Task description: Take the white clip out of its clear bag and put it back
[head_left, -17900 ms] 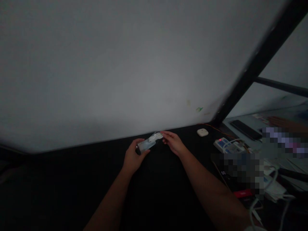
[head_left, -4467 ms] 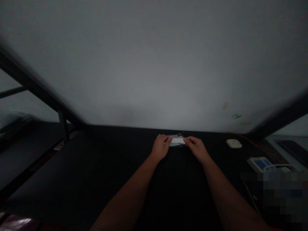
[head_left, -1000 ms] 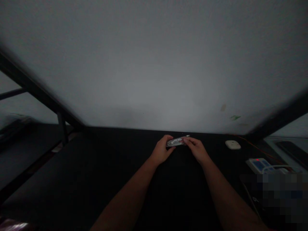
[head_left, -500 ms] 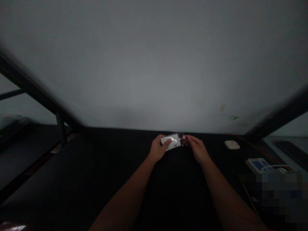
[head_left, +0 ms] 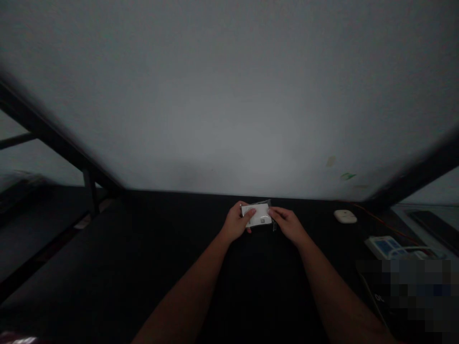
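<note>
A white card-like packet in a clear plastic sleeve [head_left: 258, 218] is held between my hands above the dark tabletop. My left hand [head_left: 236, 221] grips its left end, thumb lying across the front and fingers behind. At the right end, my right hand [head_left: 286, 222] pinches the packet's edge between thumb and fingertips. Clear plastic shows along the top and at the lower right near the right fingertips. Small dark print marks the front; it is too small to read.
The black tabletop [head_left: 143, 248] meets a grey wall [head_left: 215, 119]. A white rounded case [head_left: 345, 216] lies to the right, near a power strip with blue sockets [head_left: 385, 246] and cables. Dark metal frame bars [head_left: 64, 145] slope along both sides. A dark item with a blurred-out area sits lower right.
My right hand has moved left from the clear end flap onto the packet's right edge. The packet has turned closer to level, and the flap no longer sticks out to the right.
</note>
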`<state>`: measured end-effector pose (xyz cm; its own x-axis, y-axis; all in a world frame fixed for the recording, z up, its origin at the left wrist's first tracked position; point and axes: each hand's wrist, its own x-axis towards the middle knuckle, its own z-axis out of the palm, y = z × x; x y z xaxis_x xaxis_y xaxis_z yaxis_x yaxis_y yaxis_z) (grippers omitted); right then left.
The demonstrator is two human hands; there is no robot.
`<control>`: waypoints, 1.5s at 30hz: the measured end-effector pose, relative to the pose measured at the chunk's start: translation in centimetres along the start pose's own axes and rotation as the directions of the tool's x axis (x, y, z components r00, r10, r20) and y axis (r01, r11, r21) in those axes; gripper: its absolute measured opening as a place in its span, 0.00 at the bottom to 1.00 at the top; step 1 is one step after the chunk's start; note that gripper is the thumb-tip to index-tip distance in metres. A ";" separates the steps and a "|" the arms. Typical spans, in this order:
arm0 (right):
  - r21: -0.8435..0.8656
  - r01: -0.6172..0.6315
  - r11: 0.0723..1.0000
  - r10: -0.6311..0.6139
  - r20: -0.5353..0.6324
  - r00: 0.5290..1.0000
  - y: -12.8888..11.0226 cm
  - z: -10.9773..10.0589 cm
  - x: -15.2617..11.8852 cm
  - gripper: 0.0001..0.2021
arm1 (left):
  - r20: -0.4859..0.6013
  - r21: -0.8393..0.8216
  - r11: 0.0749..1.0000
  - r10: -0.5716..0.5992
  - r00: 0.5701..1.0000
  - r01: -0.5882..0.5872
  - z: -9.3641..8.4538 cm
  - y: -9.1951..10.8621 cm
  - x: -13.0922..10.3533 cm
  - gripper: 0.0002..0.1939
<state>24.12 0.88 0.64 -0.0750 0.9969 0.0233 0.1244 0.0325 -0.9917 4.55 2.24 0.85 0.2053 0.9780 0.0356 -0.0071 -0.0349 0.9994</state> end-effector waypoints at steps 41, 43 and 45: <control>0.113 -0.035 0.993 0.032 0.026 0.999 0.5 -0.8 0.0 0.20 | 0.006 0.216 0.975 0.059 0.998 -0.059 -0.1 -0.5 -0.2 0.17; 0.119 -0.034 0.992 0.031 0.030 0.999 0.5 -0.8 0.0 0.20 | 0.007 0.237 0.970 0.056 0.998 -0.056 -0.1 -0.5 -0.2 0.16; 0.123 -0.032 0.992 0.029 0.027 0.999 0.4 -0.8 -0.1 0.19 | 0.008 0.251 0.967 0.051 0.999 -0.051 -0.1 -0.5 -0.2 0.16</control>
<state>25.01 0.91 0.31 -0.0977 0.9952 -0.0090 0.0041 -0.0086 -1.0000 4.44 2.07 0.38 0.2125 0.9733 0.0867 0.2278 -0.1356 0.9642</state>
